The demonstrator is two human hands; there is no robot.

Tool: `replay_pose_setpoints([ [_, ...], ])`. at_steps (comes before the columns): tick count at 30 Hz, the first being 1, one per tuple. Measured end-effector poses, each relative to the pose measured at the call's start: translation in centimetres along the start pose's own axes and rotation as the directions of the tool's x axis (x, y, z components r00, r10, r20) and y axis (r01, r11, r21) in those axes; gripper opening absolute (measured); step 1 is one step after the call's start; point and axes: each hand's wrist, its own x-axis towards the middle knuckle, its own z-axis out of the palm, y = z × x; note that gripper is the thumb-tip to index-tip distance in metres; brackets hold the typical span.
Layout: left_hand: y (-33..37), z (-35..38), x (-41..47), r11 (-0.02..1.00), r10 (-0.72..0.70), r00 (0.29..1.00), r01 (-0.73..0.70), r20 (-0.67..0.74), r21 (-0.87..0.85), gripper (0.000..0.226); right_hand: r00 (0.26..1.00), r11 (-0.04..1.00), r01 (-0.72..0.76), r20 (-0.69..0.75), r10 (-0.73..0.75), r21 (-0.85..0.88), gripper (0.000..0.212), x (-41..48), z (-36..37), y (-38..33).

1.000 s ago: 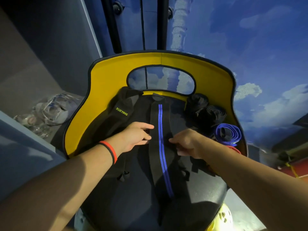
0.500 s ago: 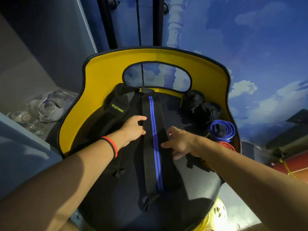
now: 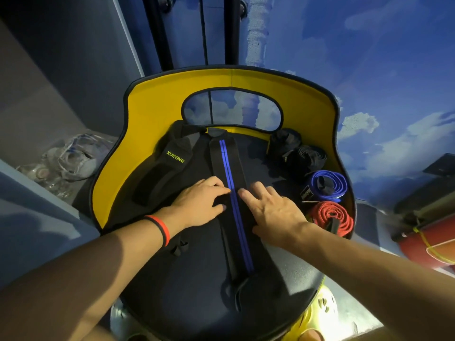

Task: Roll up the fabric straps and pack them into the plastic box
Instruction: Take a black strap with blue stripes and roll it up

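Since 1 second ago our right hand (image 3: 273, 212) has uncurled from the strap's edge and lies flat, while our left hand (image 3: 202, 205) has stayed spread beside the stripes. The fingers (image 3: 248, 195) of both hands are stretched out and press down; neither hand grips anything.

Under them lies the long black fabric strap with 2 blue stripes (image 3: 236, 217). It runs unrolled down the black seat of the yellow-backed chair (image 3: 157, 99), its far end at the backrest and its near end looped by the front edge.

On the seat's right side sit a red rolled strap (image 3: 331, 217), a blue rolled strap (image 3: 325, 185) and black rolled straps (image 3: 298, 153). We cannot make out the plastic box for certain.

From here we judge 2 risks. A roll started with the near loop slack would wind crooked. Our right forearm, just beside the red rolled strap, could also knock it off the seat edge.
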Motion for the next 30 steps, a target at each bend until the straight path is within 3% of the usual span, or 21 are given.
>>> replay_pose_setpoints([
  [3, 0.6, 0.0, -0.3, 0.993, 0.01, 0.999, -0.016, 0.046, 0.118, 0.054, 0.989, 0.997, 0.06, 0.139, -0.053, -0.043, 0.07, -1.3, 0.4, -0.9],
  [5, 1.2, 0.2, -0.4, 0.986, 0.001, 0.999, -0.009, 0.05, 0.164, 0.055, 0.957, 0.994, 0.1, 0.278, -0.082, -0.05, 0.072, -2.5, 0.4, -1.5],
  [7, 1.9, 0.6, -0.4, 0.983, -0.024, 0.999, 0.018, 0.033, 0.18, 0.056, 0.942, 0.988, 0.14, 0.317, -0.112, -0.065, 0.076, -3.8, 0.5, -1.9],
  [16, 3.6, 1.1, -0.7, 0.976, -0.079, 0.997, 0.072, 0.024, 0.207, 0.055, 0.876, 0.913, 0.401, 0.322, -0.359, -0.073, 0.08, -7.3, 1.9, -2.4],
  [25, 3.5, 0.9, -0.7, 0.975, -0.074, 0.997, 0.066, 0.031, 0.212, 0.056, 0.892, 0.889, 0.446, 0.132, -0.432, -0.104, 0.048, -6.9, 2.6, -1.3],
  [30, 3.4, 0.8, -0.8, 0.977, -0.072, 0.997, 0.062, 0.039, 0.206, 0.057, 0.86, 0.851, 0.51, 0.085, -0.503, -0.129, 0.039, -6.7, 2.8, -0.9],
])
